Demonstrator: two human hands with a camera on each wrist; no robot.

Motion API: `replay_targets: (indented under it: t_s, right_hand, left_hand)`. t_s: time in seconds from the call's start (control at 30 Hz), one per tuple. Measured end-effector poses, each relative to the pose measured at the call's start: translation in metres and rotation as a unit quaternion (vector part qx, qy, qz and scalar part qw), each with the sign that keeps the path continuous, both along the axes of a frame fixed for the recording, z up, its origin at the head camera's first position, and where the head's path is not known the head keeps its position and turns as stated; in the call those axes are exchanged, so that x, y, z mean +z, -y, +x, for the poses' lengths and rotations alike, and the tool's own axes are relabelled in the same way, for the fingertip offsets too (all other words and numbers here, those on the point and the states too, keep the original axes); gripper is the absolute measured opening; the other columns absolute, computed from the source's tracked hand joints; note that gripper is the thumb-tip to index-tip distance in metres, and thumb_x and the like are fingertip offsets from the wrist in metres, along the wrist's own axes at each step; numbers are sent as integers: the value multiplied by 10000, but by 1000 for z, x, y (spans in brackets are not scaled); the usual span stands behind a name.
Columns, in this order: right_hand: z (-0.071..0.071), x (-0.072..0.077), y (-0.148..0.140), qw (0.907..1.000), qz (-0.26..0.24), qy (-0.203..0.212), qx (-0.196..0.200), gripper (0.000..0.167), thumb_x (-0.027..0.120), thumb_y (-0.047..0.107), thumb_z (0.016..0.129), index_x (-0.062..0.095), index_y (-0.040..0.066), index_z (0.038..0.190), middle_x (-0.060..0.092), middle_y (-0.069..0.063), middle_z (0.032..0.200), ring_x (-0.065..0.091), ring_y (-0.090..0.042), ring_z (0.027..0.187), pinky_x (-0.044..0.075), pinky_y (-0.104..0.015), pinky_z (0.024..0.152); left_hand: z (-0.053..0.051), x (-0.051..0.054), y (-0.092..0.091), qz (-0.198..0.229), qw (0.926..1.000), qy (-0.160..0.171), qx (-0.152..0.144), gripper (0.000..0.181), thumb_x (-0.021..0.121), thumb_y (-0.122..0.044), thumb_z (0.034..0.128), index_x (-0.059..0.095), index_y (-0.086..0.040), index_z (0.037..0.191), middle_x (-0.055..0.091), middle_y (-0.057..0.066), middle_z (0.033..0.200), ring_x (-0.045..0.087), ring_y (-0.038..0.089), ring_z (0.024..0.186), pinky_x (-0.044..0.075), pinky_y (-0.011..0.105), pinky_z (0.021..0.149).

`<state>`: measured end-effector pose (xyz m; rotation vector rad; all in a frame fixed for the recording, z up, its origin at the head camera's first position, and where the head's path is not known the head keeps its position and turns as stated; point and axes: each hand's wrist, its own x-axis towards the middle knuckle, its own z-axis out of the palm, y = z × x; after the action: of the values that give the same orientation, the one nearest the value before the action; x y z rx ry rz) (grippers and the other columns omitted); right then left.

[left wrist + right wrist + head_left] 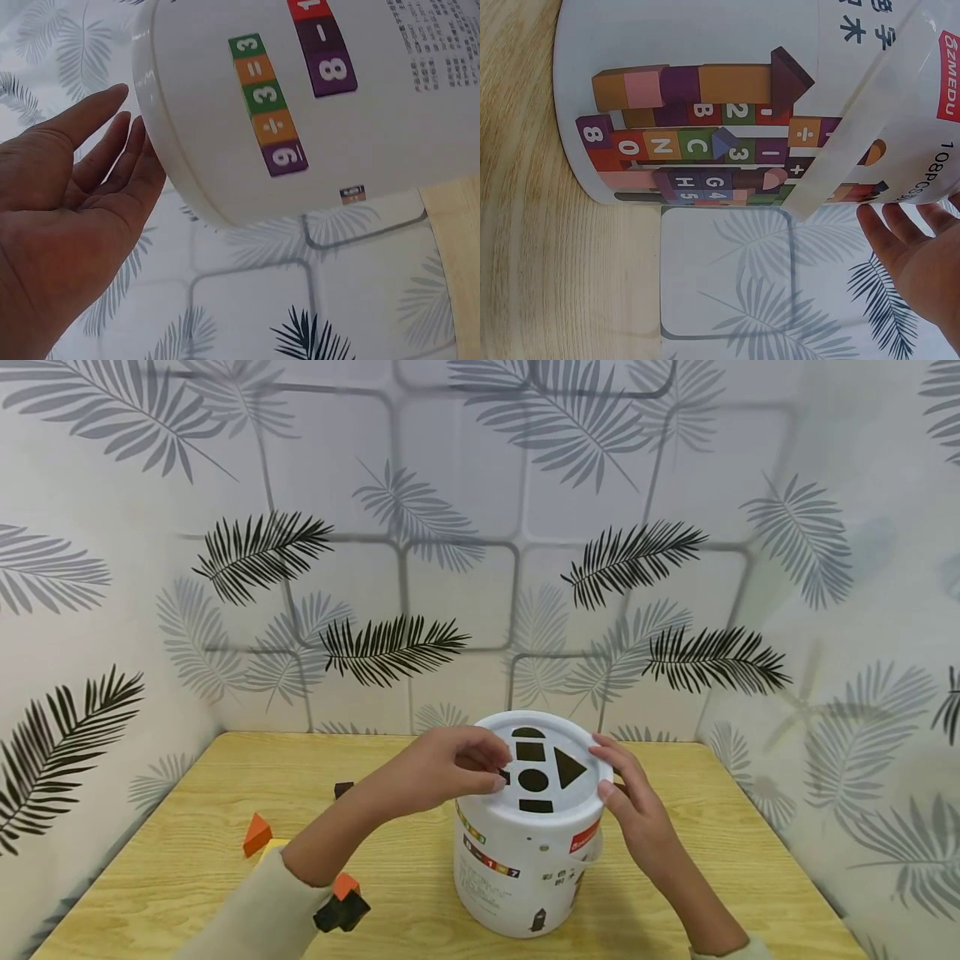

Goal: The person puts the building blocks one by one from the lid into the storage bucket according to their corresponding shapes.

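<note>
Fingers of the left hand [459, 764] are loosely curled over the round white plastic lid [576, 798]; any hold cannot be told. The lid is touched opposite by the right hand [637, 806], fingers parted. The white cylindrical bucket [517, 868] beneath is stood on the yellow wood-grain bench [408, 868]. Piece insertion seems in hand; alignment is called for.

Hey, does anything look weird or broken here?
Nothing odd stands out: the bucket stands upright, its lid is on, and nothing looks broken. A few loose blocks just lie on the table.
</note>
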<state>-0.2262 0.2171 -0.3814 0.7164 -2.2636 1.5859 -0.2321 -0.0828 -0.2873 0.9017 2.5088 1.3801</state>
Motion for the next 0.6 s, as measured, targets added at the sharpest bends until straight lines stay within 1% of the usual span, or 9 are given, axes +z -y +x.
replay_targets:
  t_s: [0.13,0.23,0.3,0.43,0.5,0.6]
  right_hand:
    - [0,0,-1,10000,9,-14,-6,412,410,136,1075,438,104,1485,279,-39,1631,288,25,1428,393,-108,1027]
    - [0,0,-1,10000,-19,-25,7,412,410,131,1073,440,100,1483,279,-40,1630,281,20,1435,387,-104,1032]
    - [-1,0,-1,10000,-34,-38,19,412,410,124,1072,440,95,1483,279,-45,1630,277,18,1438,383,-102,1035]
    - [-1,0,-1,10000,-68,-58,33,411,409,113,1070,442,86,1479,281,-52,1626,281,17,1438,383,-101,1035]
    - [-1,-1,-1,9999,-79,-80,33,409,407,107,1069,443,80,1476,288,-57,1622,288,17,1435,386,-100,1032]
    - [-1,-1,0,9999,-107,-111,54,407,402,96,1067,443,65,1471,294,-68,1618,301,15,1430,391,-100,1027]
  left_hand:
    - [-9,-9,28,240,9990,-34,380,274,741,-226,925,687,-114,1168,703,25,1100,669,165,1026,559,347,908]
    - [-17,-21,54,281,9967,-125,747,272,721,-236,944,676,-120,1186,692,58,1138,667,196,1049,562,384,921]
    - [-23,-31,72,238,9943,-183,1021,274,709,-234,954,669,-120,1200,684,72,1162,663,213,1065,559,408,927]
    - [-35,-55,104,-2,9874,-365,1538,260,685,-221,972,661,-112,1207,682,73,1153,654,216,1057,549,402,911]
    - [-41,-67,117,-116,9844,-397,1709,255,672,-201,980,657,-88,1208,683,88,1139,650,227,1045,544,390,890]
    - [-49,-83,134,-258,9812,-315,1889,271,663,-182,984,648,-49,1220,677,116,1141,643,251,1032,543,369,840]
